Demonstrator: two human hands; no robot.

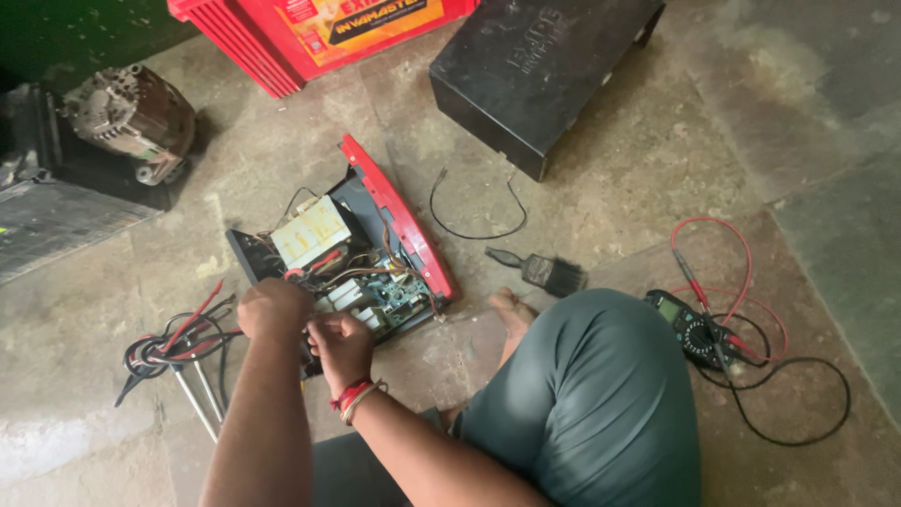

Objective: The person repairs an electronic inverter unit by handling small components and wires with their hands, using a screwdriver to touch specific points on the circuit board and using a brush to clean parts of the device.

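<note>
1. The opened inverter, with a red front panel and bare circuit boards, lies on the stone floor; every place below is told from it.
2. The left hand sits at its near-left corner, fingers curled in; what they grip I cannot tell.
3. The right hand, with red thread at the wrist, is just beside the left, at the near edge, fingers pinched on something too small to make out.
4. A bundle of red and black cables lies to its left.
5. A black metal cover rests beyond it to the right.
6. A brush lies just right; a multimeter with its leads lies farther right, past the person's knee.
</note>
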